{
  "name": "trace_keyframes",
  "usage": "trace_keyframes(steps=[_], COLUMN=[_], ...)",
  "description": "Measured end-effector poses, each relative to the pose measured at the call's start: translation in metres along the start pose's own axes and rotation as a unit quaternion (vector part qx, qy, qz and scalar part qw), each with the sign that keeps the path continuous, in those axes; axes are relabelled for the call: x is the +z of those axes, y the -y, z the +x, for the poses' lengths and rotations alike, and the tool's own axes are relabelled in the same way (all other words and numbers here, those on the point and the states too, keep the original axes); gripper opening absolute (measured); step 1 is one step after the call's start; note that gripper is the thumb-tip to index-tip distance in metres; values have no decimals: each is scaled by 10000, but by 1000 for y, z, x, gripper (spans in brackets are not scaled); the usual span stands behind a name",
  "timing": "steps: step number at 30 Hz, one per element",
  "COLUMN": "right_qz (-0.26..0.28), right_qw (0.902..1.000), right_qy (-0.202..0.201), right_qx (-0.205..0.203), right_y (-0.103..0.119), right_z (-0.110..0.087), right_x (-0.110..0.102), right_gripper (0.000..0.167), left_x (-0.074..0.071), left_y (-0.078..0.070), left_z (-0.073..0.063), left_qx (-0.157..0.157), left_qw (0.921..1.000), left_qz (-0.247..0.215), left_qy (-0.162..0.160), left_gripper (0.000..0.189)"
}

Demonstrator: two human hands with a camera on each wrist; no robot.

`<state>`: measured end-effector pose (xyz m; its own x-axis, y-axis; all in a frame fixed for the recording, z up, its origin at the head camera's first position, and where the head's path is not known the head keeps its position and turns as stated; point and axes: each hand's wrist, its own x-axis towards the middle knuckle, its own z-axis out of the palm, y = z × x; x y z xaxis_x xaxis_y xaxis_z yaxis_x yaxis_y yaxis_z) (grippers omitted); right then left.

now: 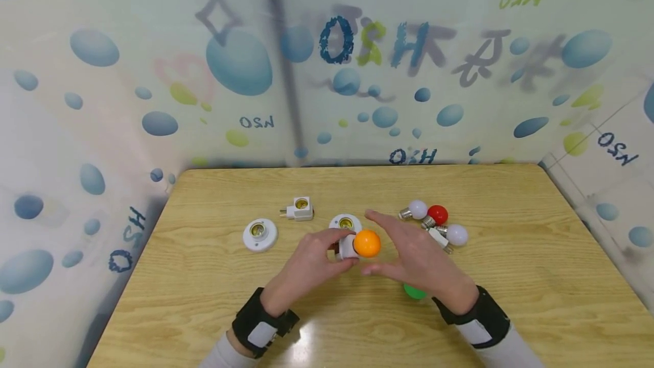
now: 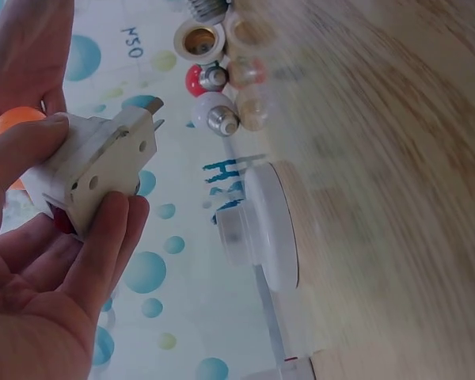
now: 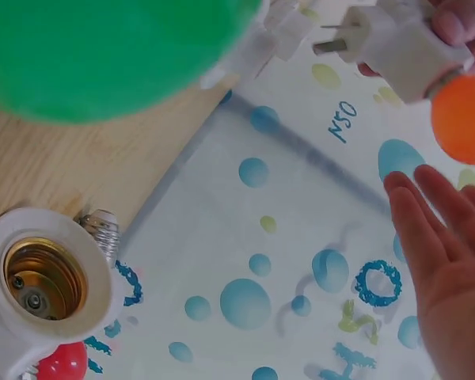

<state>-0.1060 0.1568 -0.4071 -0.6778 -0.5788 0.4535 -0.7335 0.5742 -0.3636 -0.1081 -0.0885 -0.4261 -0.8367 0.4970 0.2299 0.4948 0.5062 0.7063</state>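
Observation:
My left hand (image 1: 318,255) grips a white plug-in lamp socket (image 1: 347,247) between thumb and fingers, just above the table's middle. An orange bulb (image 1: 367,243) sits in the socket's mouth and points to the right. The socket's metal plug prongs (image 3: 332,46) stick out on the side away from the palm in the right wrist view. My right hand (image 1: 419,251) is held up beside the orange bulb, fingers extended and thumb apart, holding nothing. Below that hand lies a green bulb (image 1: 414,292), partly covered by it in the head view.
Left of the hands stands a round white lamp base (image 1: 268,238); a second round base (image 1: 334,221) is just behind the held socket. Another plug-in socket (image 1: 301,209) lies further back. To the right are a red bulb (image 1: 438,214), white bulbs (image 1: 457,235) and a white socket (image 1: 436,237).

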Motion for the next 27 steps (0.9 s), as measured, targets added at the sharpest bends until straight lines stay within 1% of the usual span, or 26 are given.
trace_keyframes(steps=[2, 5, 10, 15, 18, 20, 23, 27], right_qz=[92, 167, 172, 154, 131, 115, 44, -14], right_qw=[9996, 9980, 9954, 9932, 9926, 9929, 9945, 9968], right_qy=[128, 251, 376, 444, 446, 434, 397, 342], right_qx=[-217, -558, -861, -1062, -1122, -1102, -970, -718], right_y=[-2, -5, -8, -9, -9, -8, -6, -3], right_z=[0, 1, 1, 1, 1, 2, 2, 3], right_x=[-2, -3, -3, -3, -2, -1, -1, -3], right_gripper=[95, 87, 69, 57, 53, 56, 58, 50], left_x=[-1, -2, -3, -3, -2, -2, -1, 0], left_y=[1, 3, 5, 5, 6, 5, 5, 5], left_z=[0, 1, 1, 2, 2, 2, 1, 1], left_qx=[-11, -16, -101, -150, -98, -63, -34, 31], left_qw=[10000, 10000, 9998, 9998, 9999, 9999, 10000, 9998], left_qz=[-23, -76, -171, -107, -56, -45, 10, 179], left_qy=[1, 14, 69, 114, 97, 69, 6, -89], left_gripper=[39, 38, 40, 41, 41, 41, 42, 40])
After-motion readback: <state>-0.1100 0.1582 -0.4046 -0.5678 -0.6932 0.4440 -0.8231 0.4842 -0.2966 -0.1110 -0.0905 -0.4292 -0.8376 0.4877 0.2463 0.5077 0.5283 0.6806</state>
